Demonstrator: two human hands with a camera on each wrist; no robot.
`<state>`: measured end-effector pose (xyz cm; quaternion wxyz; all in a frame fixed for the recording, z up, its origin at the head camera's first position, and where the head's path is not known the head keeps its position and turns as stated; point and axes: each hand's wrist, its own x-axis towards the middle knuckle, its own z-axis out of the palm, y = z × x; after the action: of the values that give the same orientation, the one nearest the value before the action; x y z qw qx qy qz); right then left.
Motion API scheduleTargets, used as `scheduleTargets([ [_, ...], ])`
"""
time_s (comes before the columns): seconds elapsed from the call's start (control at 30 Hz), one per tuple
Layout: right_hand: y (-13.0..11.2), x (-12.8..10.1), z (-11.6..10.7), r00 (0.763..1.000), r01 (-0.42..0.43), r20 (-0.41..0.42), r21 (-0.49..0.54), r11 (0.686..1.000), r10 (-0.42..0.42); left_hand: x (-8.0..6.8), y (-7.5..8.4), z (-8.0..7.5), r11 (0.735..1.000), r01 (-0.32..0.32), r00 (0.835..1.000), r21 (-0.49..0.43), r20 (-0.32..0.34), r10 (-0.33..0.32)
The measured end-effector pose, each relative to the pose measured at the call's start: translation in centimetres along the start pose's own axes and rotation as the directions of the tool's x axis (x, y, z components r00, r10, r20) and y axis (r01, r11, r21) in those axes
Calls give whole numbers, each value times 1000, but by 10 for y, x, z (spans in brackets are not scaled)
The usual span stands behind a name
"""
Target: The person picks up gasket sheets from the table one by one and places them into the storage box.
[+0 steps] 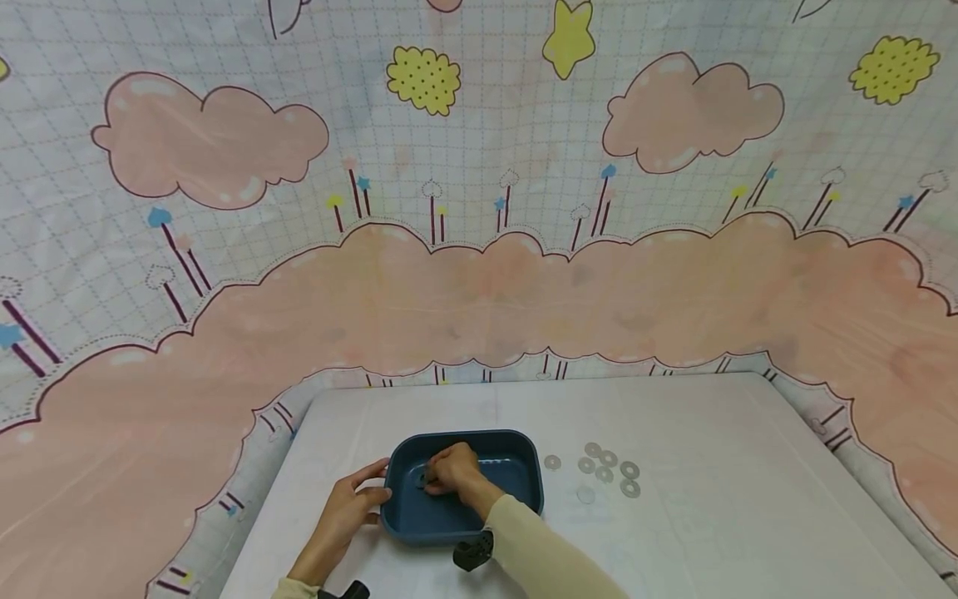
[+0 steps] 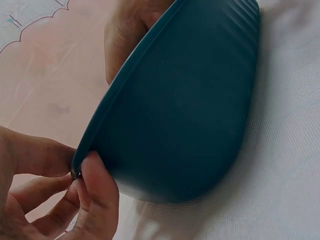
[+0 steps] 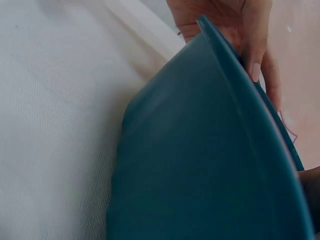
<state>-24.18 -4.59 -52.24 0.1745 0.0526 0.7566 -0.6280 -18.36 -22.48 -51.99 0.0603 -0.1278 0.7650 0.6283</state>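
A dark blue rectangular basin (image 1: 516, 491) stands on the white table. My left hand (image 1: 346, 507) is at its left end; in the left wrist view the thumb and a finger pinch the rim (image 2: 107, 107). Inside the basin, my right hand (image 1: 456, 472) reaches down toward the left part of the floor with its fingers curled. At its fingertips is a small grey piece (image 1: 422, 480) that looks like a washer, mostly hidden by the fingers. In the right wrist view the basin wall covers most of that hand.
To the right of the basin, several flat grey washers (image 1: 608, 458) lie in a loose group. A single washer (image 1: 552, 462) lies closer to the basin, and a pale, see-through disc (image 1: 585, 495) sits below the group. Behind the table (image 1: 711, 466) hangs a cloud-patterned cloth (image 1: 479, 299).
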Motion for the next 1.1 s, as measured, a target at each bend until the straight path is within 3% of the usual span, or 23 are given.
scheduleTargets([
  [0.6, -4, -6, -18, 998, 46, 42, -85, 995, -43, 3, 0, 0, 1000, -5, 1000, 14, -6, 5],
  [1.1, -10, -28, -51, 979, 117, 160, 80, 990, -128, 3, 1, 1, 1000, -3, 1000, 14, -13, 3],
])
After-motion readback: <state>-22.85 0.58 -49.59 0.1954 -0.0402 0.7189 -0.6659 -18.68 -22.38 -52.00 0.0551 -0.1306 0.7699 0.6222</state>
